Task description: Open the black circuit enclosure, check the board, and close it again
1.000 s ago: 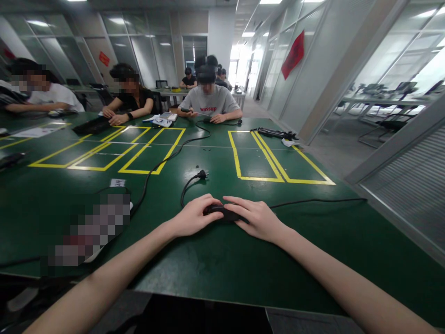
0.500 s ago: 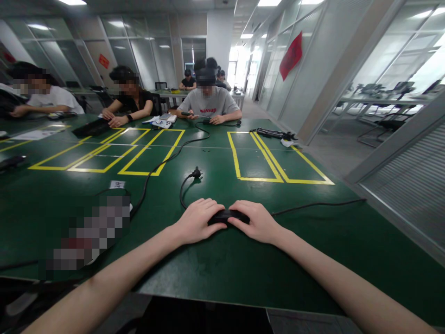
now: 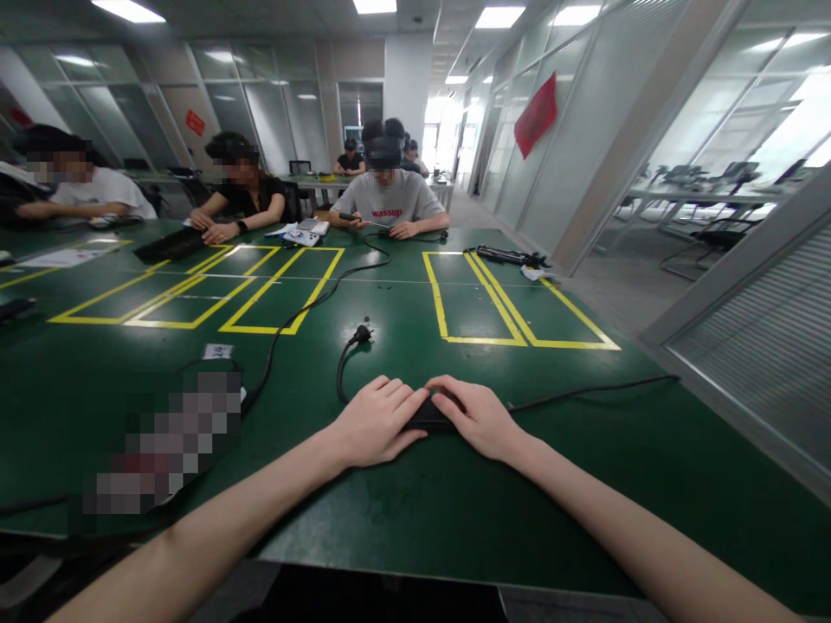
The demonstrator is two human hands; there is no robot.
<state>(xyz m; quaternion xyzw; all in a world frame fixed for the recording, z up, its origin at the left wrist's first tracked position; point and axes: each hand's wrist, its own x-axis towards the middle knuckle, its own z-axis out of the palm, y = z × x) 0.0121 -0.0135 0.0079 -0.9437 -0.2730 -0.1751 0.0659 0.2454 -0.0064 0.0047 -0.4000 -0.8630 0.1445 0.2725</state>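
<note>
Both my hands rest on a small black power adapter [image 3: 428, 415] lying on the green table [image 3: 402, 510] in front of me. My left hand [image 3: 376, 422] covers its left end with fingers laid over it. My right hand [image 3: 477, 417] grips its right end, fingers curled around it. A short black cord runs from the adapter's left side to a plug [image 3: 361, 333] lying on the table. Another black cable [image 3: 584, 389] leads away to the right. Most of the adapter is hidden under my fingers.
Yellow tape rectangles [image 3: 484, 303] mark the table. A long black cable [image 3: 305, 303] crosses toward several people seated at the far end, one in a grey shirt [image 3: 388, 201]. A black tool [image 3: 503, 254] lies far right. A blurred patch [image 3: 172, 441] sits at left.
My hands drew closer together over the adapter and slid slightly toward me. The plug on the short cord shifted a little left and nearer.
</note>
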